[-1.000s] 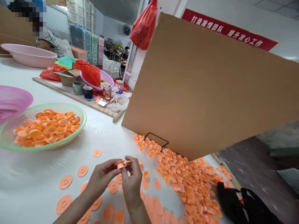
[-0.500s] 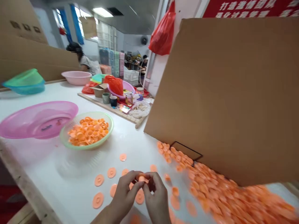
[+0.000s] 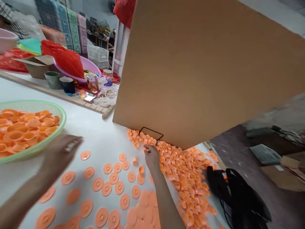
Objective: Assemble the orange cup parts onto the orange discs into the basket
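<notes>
My left hand (image 3: 63, 149) is smeared by motion beside the pale green basket (image 3: 63, 116). That basket is heaped with small orange plastic cups (image 3: 28, 124). Whether anything is in this hand does not show. Farther right, my right hand (image 3: 152, 154) reaches to the edge of a large pile of orange plastic pieces (image 3: 181, 168). Its fingers are curled together at a small orange cup (image 3: 145, 148), which they partly hide. Flat orange discs (image 3: 114, 178), each with a ring in the middle, lie spread on the white table between my arms. A single upright cup (image 3: 141, 169) stands among them.
A tall cardboard sheet (image 3: 190, 70) leans over the back of the pile, with a black wire frame (image 3: 152, 132) at its foot. Beyond a wooden strip (image 3: 78, 102) are mugs (image 3: 53, 80), a red bag (image 3: 64, 58) and a basin. A black bag (image 3: 240, 194) lies at the right.
My hands were together around an orange piece; now they are apart, the left by the basket and the right at the pile. The view has swung right.
</notes>
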A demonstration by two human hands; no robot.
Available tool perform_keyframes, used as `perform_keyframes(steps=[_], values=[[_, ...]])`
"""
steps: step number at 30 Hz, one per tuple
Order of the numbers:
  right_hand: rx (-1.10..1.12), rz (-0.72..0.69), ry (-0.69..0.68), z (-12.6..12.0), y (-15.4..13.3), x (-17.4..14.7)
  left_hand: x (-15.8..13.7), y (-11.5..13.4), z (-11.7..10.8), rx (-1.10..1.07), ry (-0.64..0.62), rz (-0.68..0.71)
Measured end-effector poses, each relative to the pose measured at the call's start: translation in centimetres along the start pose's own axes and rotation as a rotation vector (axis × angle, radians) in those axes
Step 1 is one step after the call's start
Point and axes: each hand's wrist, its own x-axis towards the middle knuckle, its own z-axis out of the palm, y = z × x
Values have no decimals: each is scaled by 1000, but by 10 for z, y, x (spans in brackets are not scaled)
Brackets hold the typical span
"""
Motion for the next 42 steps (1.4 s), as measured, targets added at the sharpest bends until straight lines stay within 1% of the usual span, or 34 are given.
perform_keyframes(steps=[1, 3, 5, 7, 9, 12, 15, 18, 23, 26, 29, 33, 36, 39, 42], values=[[-27, -6, -26, 7, -3, 6, -8, 3, 15, -33, -86, 43], [-79, 27, -80, 23, -11, 15, -21, 12, 48, -89, -290, 98], [-105, 75, -125, 34, -20, 19, -27, 26, 79, -59, -447, 81], [-91, 110, -169, 42, -26, 17, -25, 38, 102, 20, -538, 50], [-60, 160, -240, 48, -30, 9, -20, 44, 115, 73, -584, 41], [-8, 255, -355, 58, -36, -5, -13, 43, 119, 84, -598, 36], [32, 320, -429, 68, -44, -12, -10, 39, 118, 55, -593, 22], [48, 355, -468, 72, -52, -9, -7, 40, 116, -29, -616, -72], [48, 396, -532, 68, -57, -1, 8, 45, 115, -143, -671, -261], [27, 396, -538, 67, -58, 0, 17, 48, 117, -168, -703, -340], [-2, 370, -524, 66, -58, 0, 22, 51, 121, -161, -734, -366], [-48, 334, -516, 69, -55, 0, 20, 54, 128, -95, -729, -400], [-61, 327, -502, 76, -50, -2, 16, 54, 133, -70, -725, -398], [-41, 321, -487, 80, -51, -6, 12, 54, 134, -69, -708, -365], [-7, 264, -484, 68, -58, -5, 12, 61, 131, -51, -659, -333]])
